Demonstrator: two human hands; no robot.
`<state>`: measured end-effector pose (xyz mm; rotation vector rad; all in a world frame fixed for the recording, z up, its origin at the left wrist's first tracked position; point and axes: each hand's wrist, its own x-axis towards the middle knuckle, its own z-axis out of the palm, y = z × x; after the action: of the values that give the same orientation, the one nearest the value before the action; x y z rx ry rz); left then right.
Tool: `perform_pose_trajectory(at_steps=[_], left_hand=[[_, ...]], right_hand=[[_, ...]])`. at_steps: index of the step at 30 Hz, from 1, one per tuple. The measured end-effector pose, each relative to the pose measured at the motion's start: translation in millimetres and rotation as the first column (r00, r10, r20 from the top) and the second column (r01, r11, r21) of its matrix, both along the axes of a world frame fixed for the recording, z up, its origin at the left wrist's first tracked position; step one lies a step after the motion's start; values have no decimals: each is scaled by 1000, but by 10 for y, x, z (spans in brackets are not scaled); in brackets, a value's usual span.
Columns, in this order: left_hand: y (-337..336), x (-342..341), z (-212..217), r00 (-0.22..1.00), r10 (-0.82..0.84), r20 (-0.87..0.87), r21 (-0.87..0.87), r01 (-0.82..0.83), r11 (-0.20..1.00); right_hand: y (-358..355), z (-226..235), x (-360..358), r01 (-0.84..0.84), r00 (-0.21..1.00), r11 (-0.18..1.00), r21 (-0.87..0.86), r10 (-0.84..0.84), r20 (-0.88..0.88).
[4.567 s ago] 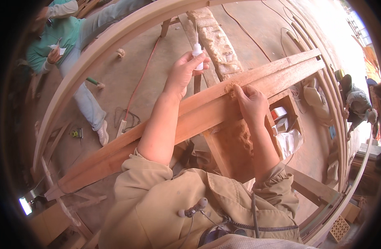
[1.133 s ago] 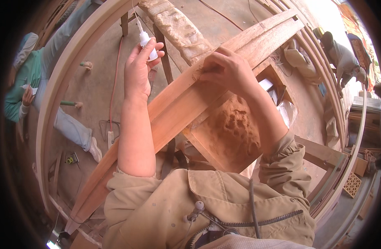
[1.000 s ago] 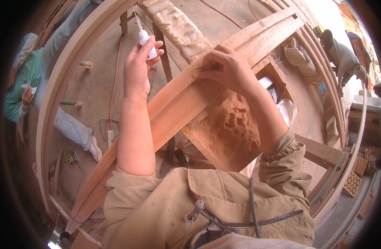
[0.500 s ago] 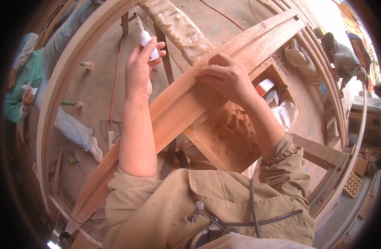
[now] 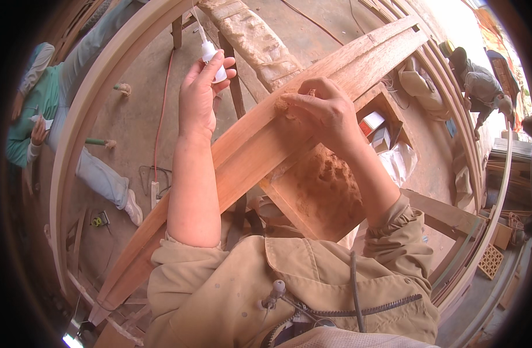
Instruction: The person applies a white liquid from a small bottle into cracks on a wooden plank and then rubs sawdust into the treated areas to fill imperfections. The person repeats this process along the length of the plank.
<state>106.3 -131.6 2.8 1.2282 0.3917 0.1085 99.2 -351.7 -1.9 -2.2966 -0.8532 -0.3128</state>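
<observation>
Head view: left hand (image 5: 197, 93) is closed round a small white squeeze bottle (image 5: 211, 53), nozzle up, held above and just left of the moulded wooden beam (image 5: 248, 156), not touching it. Right hand (image 5: 324, 110) has fingers bunched together, pressing a pinch of reddish sawdust (image 5: 284, 104) onto the beam's top edge; can't tell if anything else is under the fingertips. The beam runs diag. from lower left to upper right across the person's lap area.

Below the beam sits an open wooden box (image 5: 330, 185) w/ a heap of the same reddish dust, dented as if scooped from. Small cartons (image 5: 377, 130) and a clear plastic bag (image 5: 402, 162) lie beside it.

Progress, by my read: one spot is being packed w/ dust, bottle on standby; the rest of the beam looks bare, so most of it seems unfilled, and no sanding visible.

Around: curved wooden frames (image 5: 80, 133) on the concrete floor (image 5: 144, 116), a red cable (image 5: 161, 104), a seated person in green top (image 5: 34, 116) at left, another person (image 5: 480, 81) far right.
</observation>
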Motion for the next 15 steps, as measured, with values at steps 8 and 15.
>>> perform_pose_trajectory(at_steps=[8, 15], left_hand=[[-3, -10, 2, 1000, -4, -11, 19, 4, 1000], [0, -12, 23, 1000, -2, -7, 23, 2, 1000]], right_hand=[[44, -66, 116, 73, 983, 994, 79, -59, -176], [16, -66, 126, 87, 989, 993, 74, -77, -129]])
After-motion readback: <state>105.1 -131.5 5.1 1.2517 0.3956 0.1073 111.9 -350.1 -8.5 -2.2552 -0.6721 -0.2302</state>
